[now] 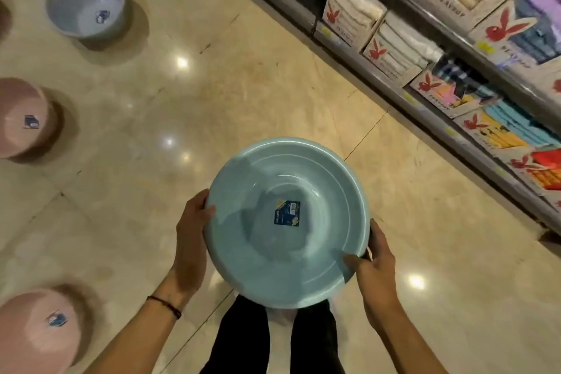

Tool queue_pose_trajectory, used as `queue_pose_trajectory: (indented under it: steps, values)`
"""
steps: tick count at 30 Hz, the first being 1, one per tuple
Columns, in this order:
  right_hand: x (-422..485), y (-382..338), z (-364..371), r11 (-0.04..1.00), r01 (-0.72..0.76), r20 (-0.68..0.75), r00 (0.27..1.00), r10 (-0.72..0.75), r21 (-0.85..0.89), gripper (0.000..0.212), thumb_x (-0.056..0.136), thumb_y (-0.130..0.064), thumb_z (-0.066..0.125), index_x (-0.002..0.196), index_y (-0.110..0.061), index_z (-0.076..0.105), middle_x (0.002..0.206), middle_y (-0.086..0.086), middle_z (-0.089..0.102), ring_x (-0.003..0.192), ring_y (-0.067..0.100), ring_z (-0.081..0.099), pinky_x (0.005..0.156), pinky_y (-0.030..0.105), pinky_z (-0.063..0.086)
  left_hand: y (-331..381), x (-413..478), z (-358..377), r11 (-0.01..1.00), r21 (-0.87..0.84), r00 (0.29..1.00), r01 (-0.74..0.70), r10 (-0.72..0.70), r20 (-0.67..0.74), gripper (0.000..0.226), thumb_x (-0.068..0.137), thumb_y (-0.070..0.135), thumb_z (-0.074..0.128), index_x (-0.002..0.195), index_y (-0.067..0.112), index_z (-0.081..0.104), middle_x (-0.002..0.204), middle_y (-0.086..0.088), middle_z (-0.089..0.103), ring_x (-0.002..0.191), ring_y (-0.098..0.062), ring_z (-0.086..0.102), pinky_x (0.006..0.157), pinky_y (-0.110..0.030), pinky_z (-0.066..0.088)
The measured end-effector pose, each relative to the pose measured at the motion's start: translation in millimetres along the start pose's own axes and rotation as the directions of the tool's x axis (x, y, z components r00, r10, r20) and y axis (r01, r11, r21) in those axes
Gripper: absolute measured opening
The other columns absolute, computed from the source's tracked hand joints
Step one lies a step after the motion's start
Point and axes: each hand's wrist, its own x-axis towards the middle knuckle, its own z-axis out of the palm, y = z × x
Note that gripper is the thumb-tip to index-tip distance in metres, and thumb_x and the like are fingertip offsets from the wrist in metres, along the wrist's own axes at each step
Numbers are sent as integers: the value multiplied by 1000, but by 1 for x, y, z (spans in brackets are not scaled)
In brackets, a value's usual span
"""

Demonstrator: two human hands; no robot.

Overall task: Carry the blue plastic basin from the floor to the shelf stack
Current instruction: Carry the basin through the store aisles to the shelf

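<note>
Two hands grasp the blue basin by its rim, the left hand at the left edge and the right hand at the right, thumbs inside, holding it above the shiny floor, near the shelf with towel boxes.

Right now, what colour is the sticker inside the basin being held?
The sticker is dark blue with a yellow corner, best in the head view.
</note>
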Motion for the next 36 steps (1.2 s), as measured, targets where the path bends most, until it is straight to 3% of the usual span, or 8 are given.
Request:
queue_pose_trajectory:
  steps: [2,8,11,17,24,28,32,36]
  values:
    - [36,28,6,1000,9,3,1000,-9,3,85,78,14,70,141,-42,57,118,-14,73,102,10,72,72,36,65,-36,32,8,1000,23,1000,11,-11,13,42,87,33,53,125,33,71,129,9,69,117,-13,66,86,-34,51]
    - [125,102,18,1000,-16,26,1000,16,-2,82,63,-9,71,139,-39,59,110,-23,74,93,-1,73,62,22,61,-147,109,31,998,-30,998,61,-62,-33,45,79,29,60,122,35,72,124,13,72,111,-6,68,86,-31,50]
    - [159,137,26,1000,-17,31,999,17,16,78,63,-7,68,135,-35,60,102,-26,75,89,-6,72,62,17,59,-188,144,38,998,-53,998,43,-45,-50,47,82,25,62,129,24,68,126,8,72,107,-5,69,82,-24,53]
    - [195,190,42,999,-3,18,1000,2,35,68,64,0,58,119,-40,61,94,-28,74,87,-10,70,65,14,57,-239,176,47,997,-80,1000,-5,3,-26,70,70,40,68,135,14,63,118,11,73,96,1,71,74,-14,56]
    - [217,220,52,998,22,-21,1000,-20,62,80,72,13,52,145,-20,52,108,-23,73,95,-8,69,73,17,59,-262,188,53,997,-62,999,-49,50,6,62,81,11,57,142,3,54,137,-8,63,107,-2,68,85,-18,55]
    - [222,224,58,997,22,1,1000,-22,75,83,73,8,54,151,-19,47,133,-2,65,103,-4,68,79,20,60,-266,201,52,998,-35,999,-50,50,7,63,80,11,60,143,7,55,137,-3,66,112,-4,69,86,-21,56]
    - [231,231,58,999,16,27,999,-18,49,92,81,23,46,161,-19,34,156,4,50,136,18,54,98,27,57,-275,209,50,998,-55,999,-34,33,-18,59,78,8,60,136,13,60,131,3,71,114,-7,70,87,-24,57]
    - [238,234,58,999,25,37,999,-26,28,93,82,25,46,162,-22,32,156,2,49,129,12,56,96,24,58,-287,210,51,997,-69,999,-36,35,-13,65,76,4,64,140,9,58,132,2,71,115,-9,70,86,-23,58]
